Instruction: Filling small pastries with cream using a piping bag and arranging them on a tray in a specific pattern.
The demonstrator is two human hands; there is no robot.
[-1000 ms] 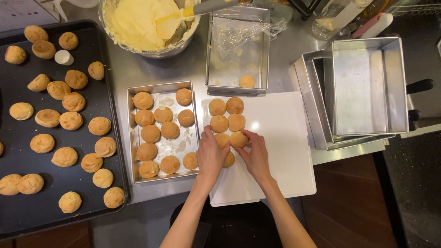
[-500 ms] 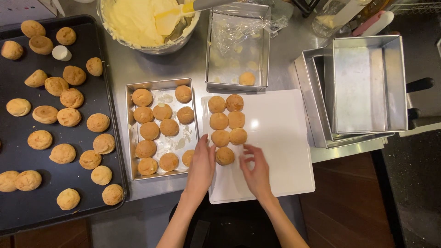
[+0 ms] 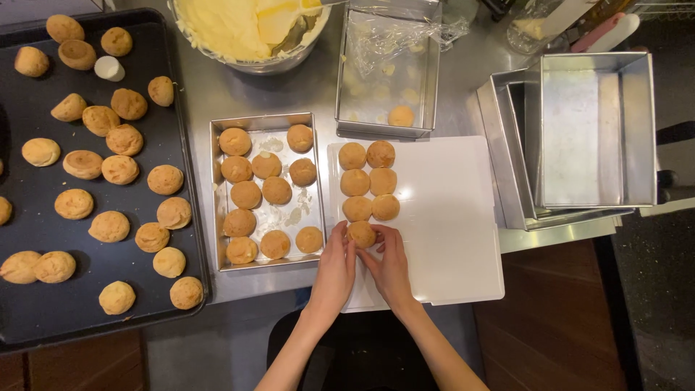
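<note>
Head cam, looking straight down at a steel worktop point(image 3: 217, 94): both hands meet at the near-left part of a white board point(image 3: 449, 217). Left hand point(image 3: 337, 269) and right hand point(image 3: 389, 266) pinch one small golden puff point(image 3: 361, 233) between their fingertips, the puff resting on the board as the seventh, just below two neat columns of six puffs point(image 3: 369, 181). L of the board, touching its edge or nearly so, a rectangular metal tin point(image 3: 217, 195) holds approx. eleven more puffs w/ pale smears on its floor. Further L, a dark baking tray point(image 3: 29, 304) carries many loose puffs plus one small white round piece point(image 3: 109, 68). At the far edge, a bowl of pale yellow cream point(image 3: 239, 29) w/ a spatula in it; beside it a 2nd tin point(image 3: 387, 69) lined w/ cling film, one puff inside. R of the board, empty nested tins point(image 3: 586, 137) stand stacked.
</note>
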